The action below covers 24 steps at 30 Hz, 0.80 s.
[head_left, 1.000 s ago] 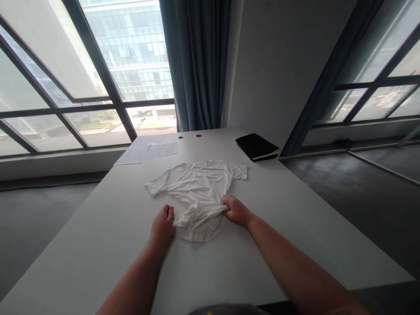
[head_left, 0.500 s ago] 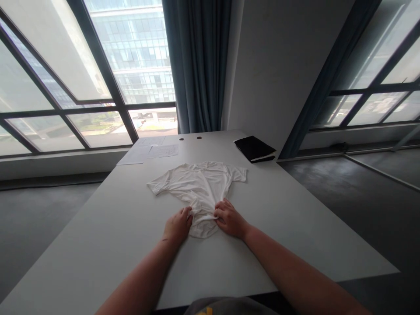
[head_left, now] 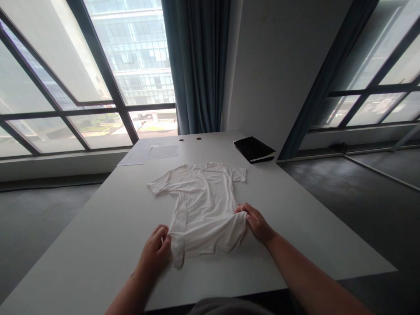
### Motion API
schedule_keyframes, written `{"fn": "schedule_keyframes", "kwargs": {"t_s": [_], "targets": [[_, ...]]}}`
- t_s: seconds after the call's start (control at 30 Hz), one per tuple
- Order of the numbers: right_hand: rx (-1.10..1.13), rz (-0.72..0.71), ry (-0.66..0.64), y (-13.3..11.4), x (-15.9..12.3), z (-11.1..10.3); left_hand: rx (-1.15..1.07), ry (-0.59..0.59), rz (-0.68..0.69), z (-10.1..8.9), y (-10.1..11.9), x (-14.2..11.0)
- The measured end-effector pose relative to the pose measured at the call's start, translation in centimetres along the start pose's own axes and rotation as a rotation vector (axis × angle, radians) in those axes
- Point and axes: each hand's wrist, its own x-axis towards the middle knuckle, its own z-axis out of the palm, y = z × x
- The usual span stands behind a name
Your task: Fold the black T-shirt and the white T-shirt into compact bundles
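- As wrinkles cross the white T-shirt (head_left: 208, 197), pull both sides outward evenly, low to the bench (head_left: 114, 227), so cloth lies flat.
- T-shirt: mid-bench, sleeves far end, hem toward person.
- Left hand (head_left: 156, 246): fingers curled closed on left edge near hem.
- Right hand (head_left: 257, 222): closed, pinching right edge.

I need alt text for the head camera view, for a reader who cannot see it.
A person's left hand and right hand grip a wrinkled white T-shirt by its lower sides on a white table. Beyond lie papers on the left and a flat black object on the right.
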Motion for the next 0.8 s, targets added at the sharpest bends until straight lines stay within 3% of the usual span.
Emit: {"fn": "schedule_keyframes", "kwargs": {"t_s": [0.3, 0.47, 0.57, 0.7, 0.73, 0.8], "targets": [[-0.052, 0.05, -0.002, 0.8, -1.5, -2.7, 0.171, -0.264, 0.045, -4.4, -1.3, -3.9], [-0.064, 0.047, -0.008, 1.3, -1.6, -3.7, 0.312, -0.336, 0.112, -6.6, -1.6, -3.9], [-0.164, 0.043, 0.058, 1.5, -1.3, -3.7, 0.336, -0.339, 0.132, -7.5, -1.4, -2.9], [-0.379, -0.007, 0.134, 1.7, -0.6, -2.2, 0.288, -0.193, 0.122, -6.1, 0.4, -0.8], [-0.417, -0.038, 0.095, 1.7, -0.5, -1.8, 0.294, -0.173, 0.134, -5.3, 1.1, -0.3], [-0.478, -0.07, -0.037, 1.8, -0.3, -1.0, 0.332, -0.241, 0.194, -3.6, 2.5, 0.4]]}}
